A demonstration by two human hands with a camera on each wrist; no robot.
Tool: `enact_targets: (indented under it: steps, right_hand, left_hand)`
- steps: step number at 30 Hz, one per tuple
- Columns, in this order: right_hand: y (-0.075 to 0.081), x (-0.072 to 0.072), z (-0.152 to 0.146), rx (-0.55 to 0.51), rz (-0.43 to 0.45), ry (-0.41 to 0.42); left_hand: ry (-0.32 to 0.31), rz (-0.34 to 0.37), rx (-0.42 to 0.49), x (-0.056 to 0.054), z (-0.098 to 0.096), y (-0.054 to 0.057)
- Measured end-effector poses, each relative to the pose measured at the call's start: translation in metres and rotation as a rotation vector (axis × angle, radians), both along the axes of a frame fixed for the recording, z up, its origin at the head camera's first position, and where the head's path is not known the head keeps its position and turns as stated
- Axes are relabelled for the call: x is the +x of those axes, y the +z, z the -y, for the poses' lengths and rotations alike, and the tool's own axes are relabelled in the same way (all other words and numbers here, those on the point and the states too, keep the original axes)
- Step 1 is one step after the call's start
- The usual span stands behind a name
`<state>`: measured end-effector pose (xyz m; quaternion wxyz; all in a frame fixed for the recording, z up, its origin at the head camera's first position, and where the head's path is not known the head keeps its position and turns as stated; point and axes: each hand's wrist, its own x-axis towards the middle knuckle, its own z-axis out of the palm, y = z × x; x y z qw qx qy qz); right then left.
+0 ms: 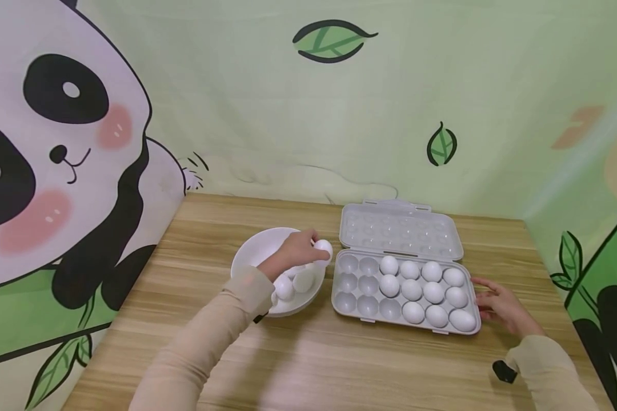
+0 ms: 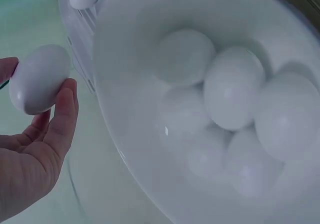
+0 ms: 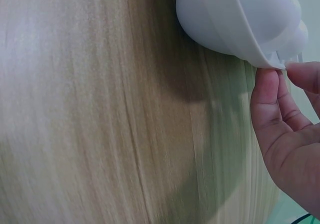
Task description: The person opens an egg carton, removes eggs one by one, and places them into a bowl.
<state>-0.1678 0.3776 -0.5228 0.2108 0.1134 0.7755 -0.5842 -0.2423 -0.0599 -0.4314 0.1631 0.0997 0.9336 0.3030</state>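
Observation:
My left hand (image 1: pixel 294 251) pinches a white egg (image 1: pixel 323 248) between thumb and fingers, above the right rim of a white bowl (image 1: pixel 248 251). In the left wrist view the held egg (image 2: pixel 41 79) is beside the bowl, and several eggs (image 2: pixel 235 88) lie inside it. To the bowl's right stands a pale plastic egg tray (image 1: pixel 348 282) with its lid laid back. Eggs (image 1: pixel 433 292) fill its right side; the left cups are bare. My right hand (image 1: pixel 505 305) holds the tray's right end, thumb over the rim and fingers below in the right wrist view.
Both containers stand on a wood-grain table (image 1: pixel 308 365). The tray's lid (image 1: pixel 401 228) leans toward the wall behind, which is covered by a green cloth (image 1: pixel 257 103) with a panda print.

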Motion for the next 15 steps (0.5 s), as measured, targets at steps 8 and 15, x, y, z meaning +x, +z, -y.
enact_targets:
  steps: [8,15]
  right_hand:
    - [0.0,0.0,-0.001,0.002,-0.001,0.008]
    - [-0.002,0.0,-0.001,-0.013,-0.005,0.003]
  left_hand:
    - [-0.058,0.08,-0.08,0.003,0.024,0.001]
    - [-0.117,0.125,-0.173,0.007,0.032,-0.007]
